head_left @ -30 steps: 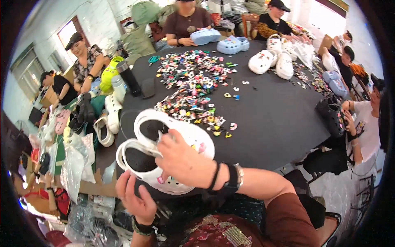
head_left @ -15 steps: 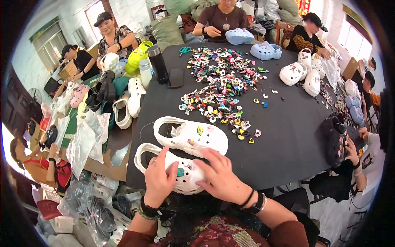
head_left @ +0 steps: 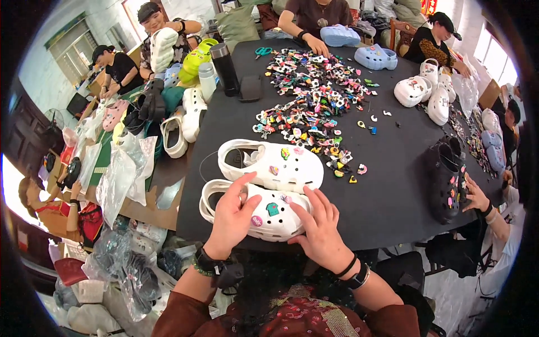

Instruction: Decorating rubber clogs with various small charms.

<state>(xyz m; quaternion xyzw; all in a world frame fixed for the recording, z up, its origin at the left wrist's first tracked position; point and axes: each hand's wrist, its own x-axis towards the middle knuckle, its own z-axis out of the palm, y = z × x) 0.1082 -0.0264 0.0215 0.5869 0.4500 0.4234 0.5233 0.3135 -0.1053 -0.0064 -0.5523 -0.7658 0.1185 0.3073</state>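
Two white clogs lie side by side at the near edge of the black tabletop, toes to the right. My left hand grips the near clog by its heel end, thumb over the upper. At the toe, my right hand curves its fingers over the same clog, thumb low on the front side. A green shirt-shaped charm, a round pink charm and a small pinkish one sit in its holes. The far clog touches or nearly touches it and bears several colourful charms.
A large pile of shoe charms spreads beyond the clogs. A dark bottle and a black phone-like slab stand left of it. Black clogs are at the right, beside a co-worker's hand. Plastic bags hang at the left.
My right hand has shifted down around the near clog's toe, and the round pink charm has come into sight. Across the table, a co-worker's hand now reaches to the charm pile.
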